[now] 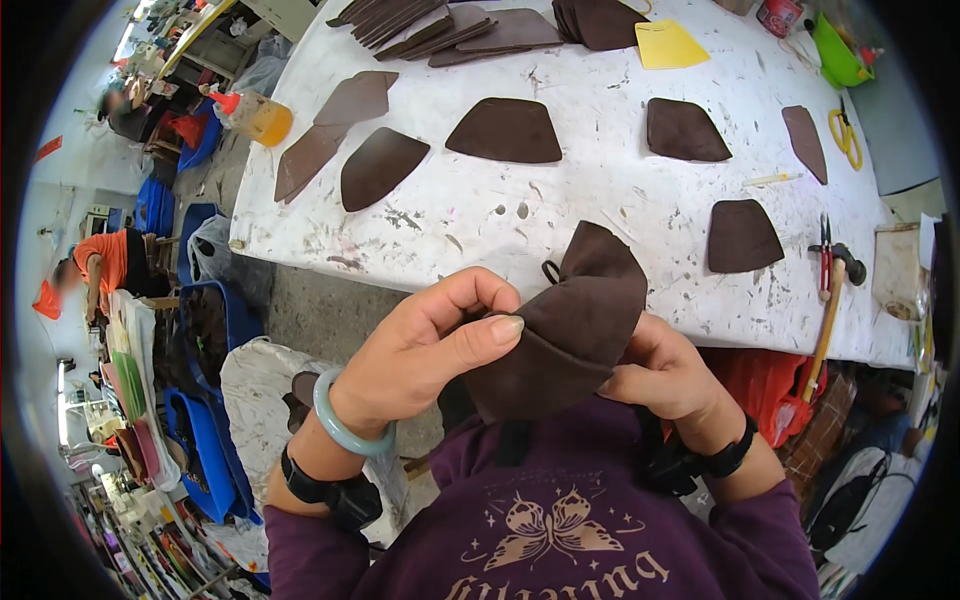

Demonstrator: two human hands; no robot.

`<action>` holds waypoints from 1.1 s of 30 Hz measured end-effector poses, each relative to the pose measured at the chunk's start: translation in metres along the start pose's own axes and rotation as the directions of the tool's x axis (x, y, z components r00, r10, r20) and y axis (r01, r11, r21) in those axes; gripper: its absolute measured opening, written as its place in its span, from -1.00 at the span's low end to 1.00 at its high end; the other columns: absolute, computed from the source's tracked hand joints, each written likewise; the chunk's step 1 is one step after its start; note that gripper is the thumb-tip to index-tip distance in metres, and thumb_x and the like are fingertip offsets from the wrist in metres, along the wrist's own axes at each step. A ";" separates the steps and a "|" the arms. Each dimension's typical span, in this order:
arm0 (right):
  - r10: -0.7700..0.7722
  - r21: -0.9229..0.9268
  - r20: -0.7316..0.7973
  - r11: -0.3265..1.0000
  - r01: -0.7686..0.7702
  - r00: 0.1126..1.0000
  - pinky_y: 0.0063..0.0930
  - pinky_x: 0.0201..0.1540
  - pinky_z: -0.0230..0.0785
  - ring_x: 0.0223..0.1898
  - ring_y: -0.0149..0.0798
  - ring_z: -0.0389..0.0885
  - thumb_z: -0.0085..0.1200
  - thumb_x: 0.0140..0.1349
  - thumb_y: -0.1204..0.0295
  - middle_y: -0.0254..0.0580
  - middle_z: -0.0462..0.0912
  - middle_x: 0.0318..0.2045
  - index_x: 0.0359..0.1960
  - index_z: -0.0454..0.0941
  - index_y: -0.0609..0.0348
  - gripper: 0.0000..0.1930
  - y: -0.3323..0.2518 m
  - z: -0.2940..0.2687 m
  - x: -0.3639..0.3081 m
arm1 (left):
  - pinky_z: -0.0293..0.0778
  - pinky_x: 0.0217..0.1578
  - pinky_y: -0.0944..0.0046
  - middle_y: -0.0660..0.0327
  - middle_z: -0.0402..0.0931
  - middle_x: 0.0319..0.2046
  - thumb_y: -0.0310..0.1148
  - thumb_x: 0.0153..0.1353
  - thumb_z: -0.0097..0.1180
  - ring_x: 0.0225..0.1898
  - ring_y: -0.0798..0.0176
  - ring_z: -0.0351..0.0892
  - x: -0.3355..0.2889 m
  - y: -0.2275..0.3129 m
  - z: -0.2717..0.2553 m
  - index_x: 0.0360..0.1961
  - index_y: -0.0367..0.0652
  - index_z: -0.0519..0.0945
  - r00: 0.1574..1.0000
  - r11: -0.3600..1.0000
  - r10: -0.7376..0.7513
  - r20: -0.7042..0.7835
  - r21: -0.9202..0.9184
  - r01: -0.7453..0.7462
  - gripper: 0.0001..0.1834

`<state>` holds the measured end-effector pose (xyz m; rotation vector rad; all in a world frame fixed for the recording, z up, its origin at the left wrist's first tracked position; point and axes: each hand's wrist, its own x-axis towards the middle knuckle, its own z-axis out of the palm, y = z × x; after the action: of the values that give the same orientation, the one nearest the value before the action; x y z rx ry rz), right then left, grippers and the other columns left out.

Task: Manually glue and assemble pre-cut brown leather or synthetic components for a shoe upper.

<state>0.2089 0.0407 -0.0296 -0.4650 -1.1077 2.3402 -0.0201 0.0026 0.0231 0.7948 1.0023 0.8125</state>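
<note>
Between my two hands is a dark brown leather piece [575,345], folded and bulging, with a seam across it and a small dark loop at its upper left edge. My left hand [435,335] pinches its left side, thumb on top near the seam. On the opposite side my right hand [665,372] grips the edge, its fingertips partly hidden behind the leather. The piece is held above my lap, in front of the table edge. Nearest to it on the table lies a flat brown leather panel [745,236].
On the stained white table [600,205] lie more brown panels [505,130], leather stacks [500,30], a yellow paper [670,44], a glue bottle [255,117], yellow scissors [846,138], red-handled pliers [825,255] and a hammer [835,310]. Blue bins [205,450] and two people are at left.
</note>
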 end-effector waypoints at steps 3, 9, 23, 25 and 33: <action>-0.156 0.024 -0.062 0.987 0.158 0.986 -0.48 0.03 0.32 -0.01 -0.43 0.45 0.03 0.22 0.58 -0.26 0.51 -0.01 0.12 0.36 0.26 -0.60 0.009 0.004 0.005 | 0.26 -0.28 0.56 0.46 0.38 -0.36 -0.36 0.29 0.02 -0.33 0.61 0.29 0.001 -0.005 0.006 -0.18 -0.18 0.43 0.999 0.995 0.009 -0.031 -0.099 -0.012 -0.85; -0.251 -0.141 -0.105 0.962 0.236 0.962 -0.52 0.00 0.34 -0.05 -0.45 0.48 0.08 0.18 0.60 -0.27 0.53 -0.04 -0.06 0.51 0.25 -0.73 0.017 0.006 0.013 | 0.27 -0.21 0.54 0.43 0.39 -0.28 -0.36 0.30 0.01 -0.26 0.59 0.30 0.003 -0.021 0.012 -0.13 -0.17 0.41 0.997 0.978 0.071 0.014 -0.199 -0.067 -0.83; -0.232 -0.452 0.046 0.863 0.228 0.972 -0.34 0.10 0.21 0.04 -0.20 0.44 0.09 0.12 0.59 -0.14 0.50 -0.03 -0.10 0.54 0.20 -0.73 -0.003 0.004 0.017 | 0.24 -0.10 0.50 0.39 0.37 -0.15 -0.37 0.29 0.01 -0.18 0.57 0.29 -0.005 -0.021 0.005 -0.13 -0.15 0.38 0.993 0.912 0.040 0.111 -0.409 0.009 -0.82; -0.235 -0.481 0.104 0.839 0.255 0.966 -0.31 0.15 0.17 0.10 -0.18 0.39 0.14 0.08 0.52 -0.11 0.47 0.01 -0.01 0.48 0.24 -0.62 -0.009 0.000 0.015 | 0.23 -0.10 0.50 0.39 0.37 -0.14 -0.37 0.30 0.00 -0.18 0.57 0.28 -0.007 -0.016 0.005 -0.13 -0.15 0.38 0.992 0.943 0.076 0.098 -0.329 -0.039 -0.83; -0.107 0.097 -0.060 0.989 0.112 0.992 -0.36 0.15 0.20 0.06 -0.32 0.41 0.27 0.01 0.39 -0.21 0.48 0.00 0.12 0.33 0.30 -0.39 -0.024 0.012 0.014 | 0.24 -0.17 0.50 0.40 0.35 -0.24 -0.36 0.32 -0.03 -0.23 0.55 0.26 -0.003 -0.002 0.012 -0.16 -0.19 0.38 0.977 0.976 0.212 -0.016 -0.037 -0.212 -0.84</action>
<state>0.1989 0.0541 -0.0043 -0.4181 -0.9615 2.2614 -0.0097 -0.0037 0.0263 0.8745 0.9197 1.0183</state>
